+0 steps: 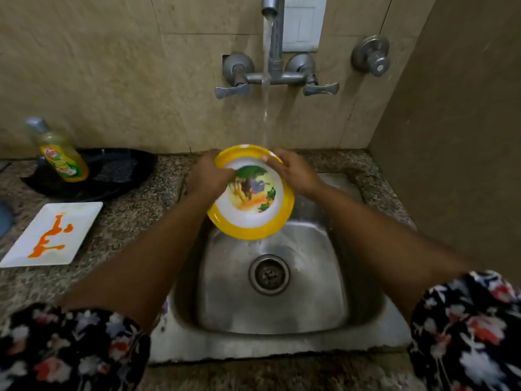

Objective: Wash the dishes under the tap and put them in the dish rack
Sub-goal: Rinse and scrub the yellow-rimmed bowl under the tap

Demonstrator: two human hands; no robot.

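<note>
A round plate (253, 210) with a yellow rim and a cartoon picture is held tilted over the steel sink (324, 292), its upper edge in the stream of water (265, 108) running from the tap (269, 7). My left hand (207, 176) grips the plate's left edge, with fingers reaching onto its face. My right hand (293, 172) holds the upper right rim. A white rectangular plate (76, 221) smeared with orange sauce lies on the counter at the left.
A yellow dish soap bottle (60, 153) stands at the back left in front of a black pan (118, 170). The speckled stone counter (135, 221) surrounds the sink. A brown wall (451, 136) closes the right side. No dish rack is in view.
</note>
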